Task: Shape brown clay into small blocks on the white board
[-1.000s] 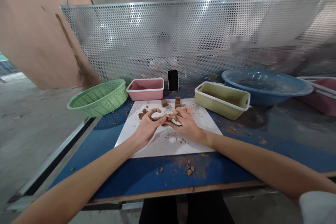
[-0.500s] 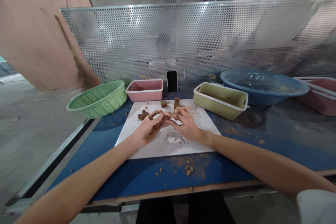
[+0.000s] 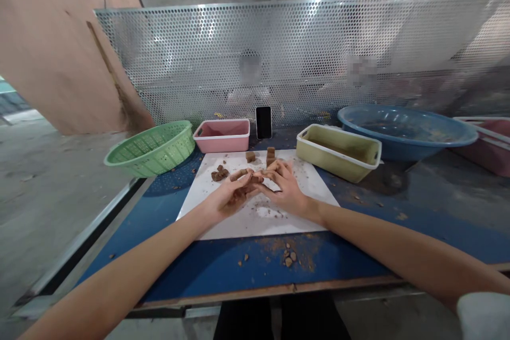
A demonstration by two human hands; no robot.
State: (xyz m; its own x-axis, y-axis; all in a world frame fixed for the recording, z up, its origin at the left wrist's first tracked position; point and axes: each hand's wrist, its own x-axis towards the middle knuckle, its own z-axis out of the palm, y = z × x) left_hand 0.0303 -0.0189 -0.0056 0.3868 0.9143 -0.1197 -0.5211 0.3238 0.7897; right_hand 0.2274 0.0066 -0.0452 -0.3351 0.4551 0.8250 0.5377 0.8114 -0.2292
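Observation:
Over a white board [image 3: 215,226], my left hand [image 3: 231,194] and my right hand [image 3: 285,188] meet at the fingertips. Between them they pinch a small brown lump of clay [image 3: 256,178], mostly covered by the fingers. Both hands have brown smears. Left of my left hand lies a cluster of clay pieces [image 3: 219,173]. Behind my hands sit a squarish clay block [image 3: 250,156] and a taller clay stack [image 3: 271,154], whose lower part is close behind my right fingers. Crumbs are scattered over the board.
A green basket [image 3: 153,151], pink bin [image 3: 223,143], upright phone [image 3: 263,122], yellow-green bin [image 3: 334,156] and blue basin [image 3: 414,141] stand along the table's back, before a perforated metal panel [image 3: 179,48]. Several clay bits [image 3: 290,258] lie near the front edge of the blue table [image 3: 187,276].
My fingers have shifted slightly around the clay lump, the left thumb now more over it. The whole view has moved a little; the other things stay in place.

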